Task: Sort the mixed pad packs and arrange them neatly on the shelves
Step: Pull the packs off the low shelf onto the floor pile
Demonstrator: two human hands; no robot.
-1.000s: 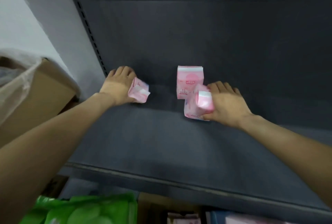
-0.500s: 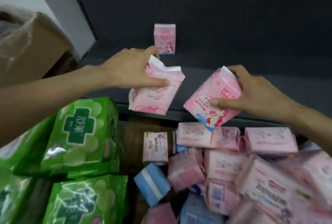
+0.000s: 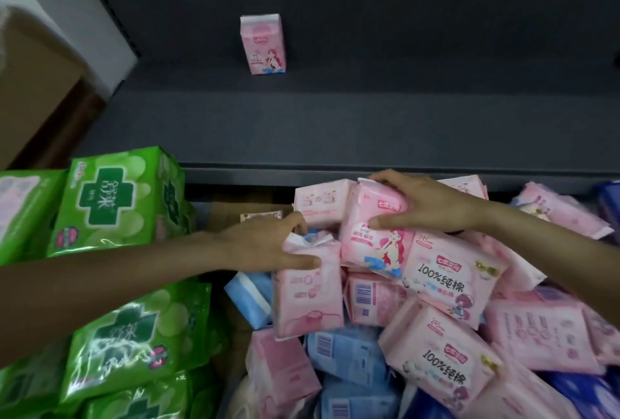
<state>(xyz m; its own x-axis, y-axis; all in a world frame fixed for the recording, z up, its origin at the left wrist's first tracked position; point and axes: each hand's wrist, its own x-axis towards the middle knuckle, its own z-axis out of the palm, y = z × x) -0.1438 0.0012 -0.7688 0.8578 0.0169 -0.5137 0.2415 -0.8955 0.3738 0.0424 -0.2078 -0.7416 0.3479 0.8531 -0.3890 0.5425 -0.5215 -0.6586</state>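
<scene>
Your left hand [image 3: 268, 244] is closed on the top of a pale pink pad pack [image 3: 308, 287], back side up, thumb across its face, roughly at frame centre. Your right hand [image 3: 416, 203] clamps a second pink pack [image 3: 372, 237] (cartoon girl print) just beside it at 3 o'clock; the two packs touch edge to edge. Both sit over the mixed heap [image 3: 453, 318] of pink and blue packs filling the 4 to 6 o'clock area, including two "100%" cotton packs [image 3: 449, 281] under your right wrist. Green packs [image 3: 124, 197] are stacked at 8 to 9 o'clock, your left forearm crossing them. One pink pack [image 3: 263, 44] stands upright alone at 12 o'clock on the dark shelf [image 3: 302, 123], against the back panel. Cardboard box [image 3: 30, 83] at 10 o'clock, partly cut off.
</scene>
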